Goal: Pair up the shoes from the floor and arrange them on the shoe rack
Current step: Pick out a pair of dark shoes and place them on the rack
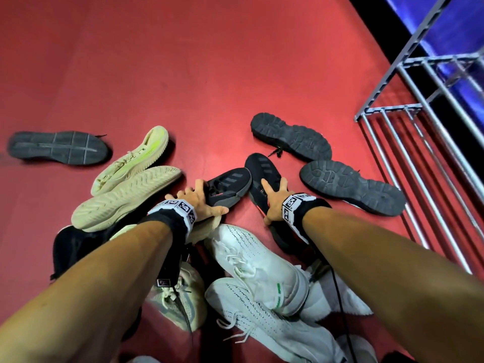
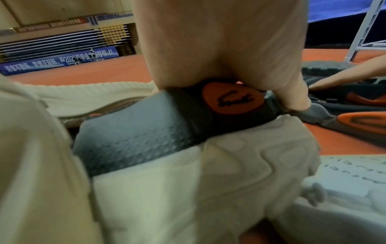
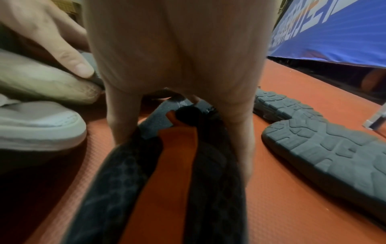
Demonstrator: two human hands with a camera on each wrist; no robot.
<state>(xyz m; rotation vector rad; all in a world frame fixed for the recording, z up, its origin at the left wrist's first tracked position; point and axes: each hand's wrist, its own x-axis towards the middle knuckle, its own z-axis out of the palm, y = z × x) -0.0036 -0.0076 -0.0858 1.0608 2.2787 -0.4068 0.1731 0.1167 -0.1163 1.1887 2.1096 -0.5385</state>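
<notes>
On the red floor point(image 1: 183, 61) lies a loose heap of shoes. The left hand point(image 1: 200, 200) grips the heel end of a black sneaker with grey stripes point(image 1: 230, 184), fingers reaching into its opening and thumb pressed along its grey sole; the left wrist view shows that thumb beside an orange heel patch. This sneaker rests partly on a pale shoe under it. The right hand point(image 1: 275, 203) clasps the matching black sneaker point(image 1: 262, 174) just beside the first, thumb on one side of the upper and fingers spread over the other; the right wrist view shows its orange lining between thumb and fingers. The two black sneakers lie toe ends close together, nearly touching.

To the right, two black lug-soled shoes point(image 1: 351, 187) lie sole-up, near the metal shoe rack point(image 1: 419, 132) at the right edge. To the left lie a pair of beige-and-yellow sneakers point(image 1: 128, 189), one sole-up, and farther left a single dark shoe point(image 1: 57, 148) sole-up, well apart. Nearest the person lie white knit sneakers point(image 1: 256, 263) under the forearms.
</notes>
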